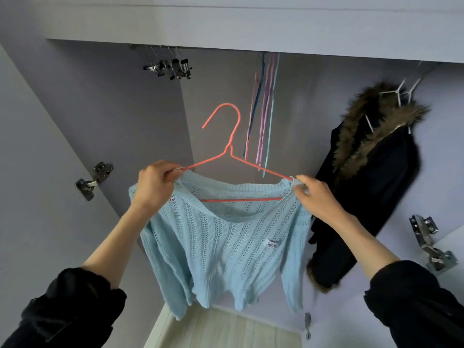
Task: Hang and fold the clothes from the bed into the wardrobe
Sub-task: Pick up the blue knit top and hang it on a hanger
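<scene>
**Head view: sweater on its hanger, not yet on the rail**

Head view shows the pale blue sweater (226, 237) draped on the orange hanger (229, 151), raised inside the open wardrobe (113, 101). The hook hangs free, below the rail, so I judge hanging is still to do. My left hand (154, 184) pinches the left shoulder of the knit at the hanger's end; my right hand (315, 197) pinches the right shoulder. A dark fur-trimmed coat (371, 187) hangs to the right, spare hangers (266, 106) behind.
</scene>
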Motion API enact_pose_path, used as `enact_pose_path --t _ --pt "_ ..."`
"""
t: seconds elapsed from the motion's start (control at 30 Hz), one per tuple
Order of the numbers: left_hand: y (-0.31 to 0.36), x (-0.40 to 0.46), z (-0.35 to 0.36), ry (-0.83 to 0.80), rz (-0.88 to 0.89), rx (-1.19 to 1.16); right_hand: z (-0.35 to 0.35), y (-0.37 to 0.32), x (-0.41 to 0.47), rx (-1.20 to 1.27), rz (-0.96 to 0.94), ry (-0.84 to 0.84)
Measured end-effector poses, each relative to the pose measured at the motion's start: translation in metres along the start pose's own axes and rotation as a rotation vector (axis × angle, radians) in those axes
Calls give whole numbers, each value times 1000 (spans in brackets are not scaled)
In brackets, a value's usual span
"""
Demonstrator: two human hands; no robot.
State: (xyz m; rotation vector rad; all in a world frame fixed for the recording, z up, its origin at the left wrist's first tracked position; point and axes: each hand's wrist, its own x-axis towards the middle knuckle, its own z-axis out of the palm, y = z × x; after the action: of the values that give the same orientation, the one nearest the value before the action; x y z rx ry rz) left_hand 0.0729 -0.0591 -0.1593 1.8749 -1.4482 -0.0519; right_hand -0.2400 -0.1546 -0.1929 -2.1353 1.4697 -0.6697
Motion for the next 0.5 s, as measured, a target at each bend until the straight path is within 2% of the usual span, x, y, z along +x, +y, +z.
enact_pose_path --t 0.27,0.5 --pt "1 0 2 -41 5 -34 -3 -23 6 -118 -250 70" --pt "-4 -1 -1 -107 27 -54 -7 -32 8 -1 -225 280"
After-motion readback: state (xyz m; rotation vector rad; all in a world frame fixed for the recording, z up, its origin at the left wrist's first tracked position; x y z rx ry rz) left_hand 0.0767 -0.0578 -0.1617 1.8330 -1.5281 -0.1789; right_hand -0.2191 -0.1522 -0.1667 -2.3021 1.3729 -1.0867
